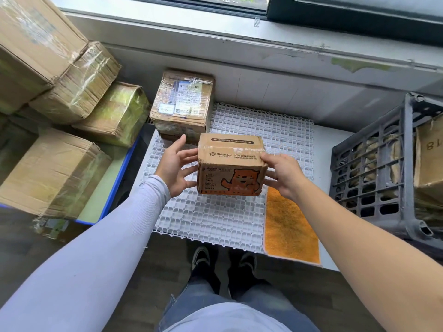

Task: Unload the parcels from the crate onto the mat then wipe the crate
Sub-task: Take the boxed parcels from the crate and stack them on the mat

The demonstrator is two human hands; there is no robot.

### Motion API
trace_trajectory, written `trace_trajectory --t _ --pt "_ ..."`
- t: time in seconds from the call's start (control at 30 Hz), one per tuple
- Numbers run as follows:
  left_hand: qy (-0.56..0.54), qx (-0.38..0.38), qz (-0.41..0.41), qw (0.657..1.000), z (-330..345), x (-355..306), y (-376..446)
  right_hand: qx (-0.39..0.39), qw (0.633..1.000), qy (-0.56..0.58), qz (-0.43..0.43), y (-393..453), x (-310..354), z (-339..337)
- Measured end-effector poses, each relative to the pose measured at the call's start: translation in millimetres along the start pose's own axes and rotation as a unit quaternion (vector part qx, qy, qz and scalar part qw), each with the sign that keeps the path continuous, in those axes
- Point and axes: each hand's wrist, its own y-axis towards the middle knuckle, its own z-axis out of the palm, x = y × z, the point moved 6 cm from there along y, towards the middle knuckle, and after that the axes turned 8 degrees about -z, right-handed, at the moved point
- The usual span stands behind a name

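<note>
Parcel storeroom – stacked taped cartons [55, 97], crate [374, 173]

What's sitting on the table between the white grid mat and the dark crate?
In the head view, an orange cloth lies flat beside the white grid mat, on its crate side. Past the cloth, bare grey tabletop runs to the dark crate.
</note>
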Motion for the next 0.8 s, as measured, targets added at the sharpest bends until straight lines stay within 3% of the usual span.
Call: trace_trajectory --t 0.3,0.6,0.8 --pt "-0.004 -0.02 -0.036 0.999 -4 36 10 -0.006 1.0 0.02 0.017 2 -34 -4" --pt "0.094 -0.029 -0.027 0.995 14 17 -1 0.046 0.994 -0.092 0.022 -4 -12 9" --pt "0.031 -0.028 -0.01 0.999 4 8 1 0.022 0.999 -0.027 0.017 0 -4 4"
